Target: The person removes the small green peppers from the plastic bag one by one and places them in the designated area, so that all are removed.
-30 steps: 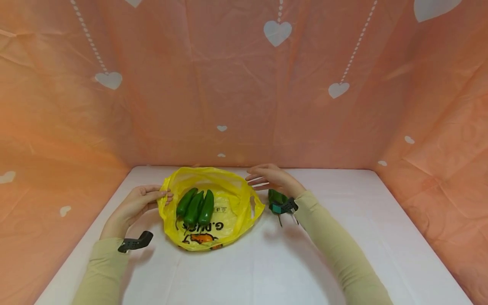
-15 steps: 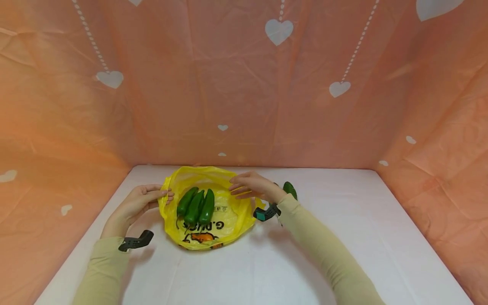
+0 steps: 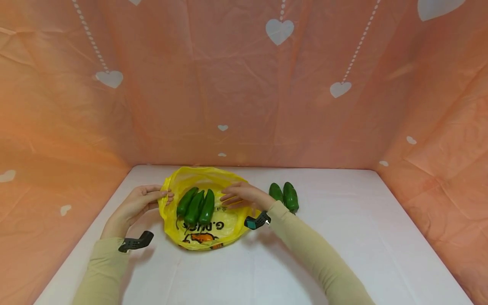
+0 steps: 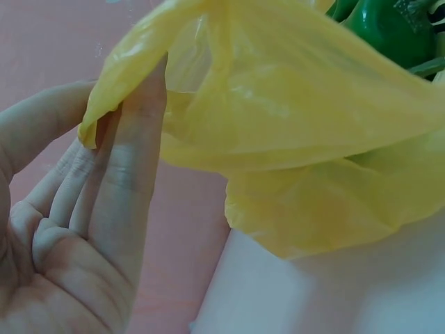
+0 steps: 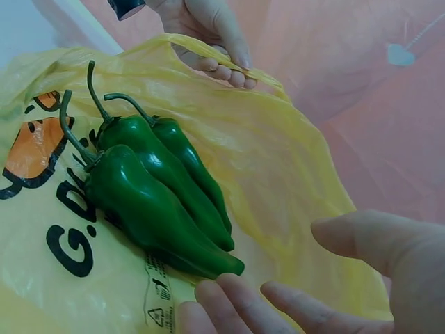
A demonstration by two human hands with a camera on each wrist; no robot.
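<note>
A yellow plastic bag (image 3: 198, 176) lies open on the white table (image 3: 244, 262) with three green peppers (image 3: 196, 206) side by side inside. My left hand (image 3: 164, 195) pinches the bag's left rim (image 4: 299, 104) between thumb and fingers (image 4: 132, 174). My right hand (image 3: 226, 198) hovers over the bag's right half with straight, spread fingers (image 5: 229, 296), just beyond the peppers' (image 5: 153, 188) tips, holding nothing. Two more green peppers (image 3: 284, 197) lie on the table to the right of the bag.
Orange cloth walls with white hearts (image 3: 280, 31) enclose the table at the back and both sides. The bag's printed bottom (image 5: 42, 146) faces the near edge. White table surface stretches in front and to the right.
My right hand has moved left, from above the two peppers beside the bag to over the bag's inside. Those two peppers now show fully. The left hand has kept its hold.
</note>
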